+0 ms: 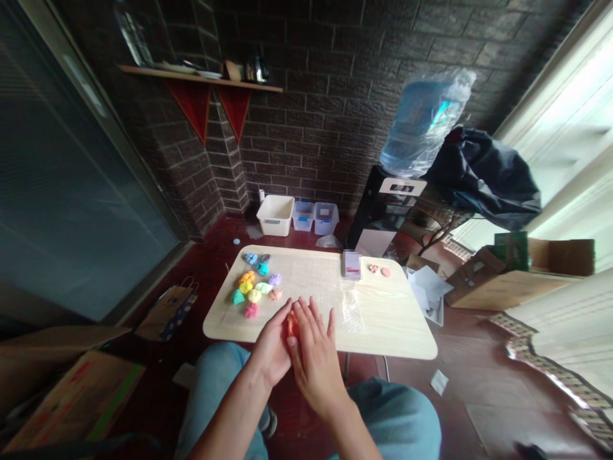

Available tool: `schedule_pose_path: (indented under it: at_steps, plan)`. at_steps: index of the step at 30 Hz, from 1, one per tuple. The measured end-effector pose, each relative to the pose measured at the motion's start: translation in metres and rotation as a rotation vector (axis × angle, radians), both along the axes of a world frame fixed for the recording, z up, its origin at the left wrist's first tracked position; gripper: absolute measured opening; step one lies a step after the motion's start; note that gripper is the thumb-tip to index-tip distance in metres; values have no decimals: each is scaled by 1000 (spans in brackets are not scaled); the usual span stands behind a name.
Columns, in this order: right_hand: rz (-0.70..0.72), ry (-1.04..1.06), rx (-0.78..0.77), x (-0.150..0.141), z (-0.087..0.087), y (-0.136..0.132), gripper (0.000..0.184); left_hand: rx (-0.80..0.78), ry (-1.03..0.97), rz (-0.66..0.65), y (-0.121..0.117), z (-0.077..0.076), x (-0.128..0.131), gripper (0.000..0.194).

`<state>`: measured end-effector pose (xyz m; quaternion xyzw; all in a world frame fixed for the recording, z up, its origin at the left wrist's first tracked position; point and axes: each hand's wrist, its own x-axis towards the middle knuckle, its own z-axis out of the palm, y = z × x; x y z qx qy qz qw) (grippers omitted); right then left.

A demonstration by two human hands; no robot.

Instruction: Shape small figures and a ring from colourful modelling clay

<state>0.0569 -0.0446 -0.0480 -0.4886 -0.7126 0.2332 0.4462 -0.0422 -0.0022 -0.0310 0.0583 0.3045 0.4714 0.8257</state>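
Observation:
Between my two palms is a lump of red-orange modelling clay [293, 324], mostly covered by the fingers. My left hand [272, 345] cups it from the left side. Pressing over it from the right is my right hand [313, 358], its fingers stretched out and the little finger apart. Both hands are above the near edge of the table [393, 326]. Beyond them to the left lie several soft lumps of clay, among them a pink lump [251, 310], a green lump [238, 296], an orange lump [247, 276] and a purple lump [274, 280].
Bubble wrap [316, 275] covers the table's middle. A phone-like device [352, 265], a small multicoloured piece [373, 269] and a flat peach disc [385, 272] lie far right. Behind stand a white bin [276, 216] and a water dispenser [387, 204]. Cardboard boxes [507, 281] stand right.

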Motion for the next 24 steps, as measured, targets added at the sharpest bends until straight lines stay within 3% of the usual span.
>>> schedule_pose_path:
  at_steps: [2,4,7,11,17,24]
  plan:
    - [-26,-15,-10,4,-5,-4,61,9,39,46,2,-3,-4,11]
    - [-50,60,-29,7,-8,-9,60,32,93,44,2,-5,-7,21]
    - [-106,289,-105,9,-10,-15,48,125,167,35,0,-6,-9,37]
    - [-203,482,-211,8,-5,-17,35,249,238,19,-3,0,-6,41]
    - [-246,563,-201,8,2,-14,27,254,294,-19,-3,7,-1,52]
    - [-270,631,-205,2,4,-12,28,344,388,-53,-8,0,3,59]
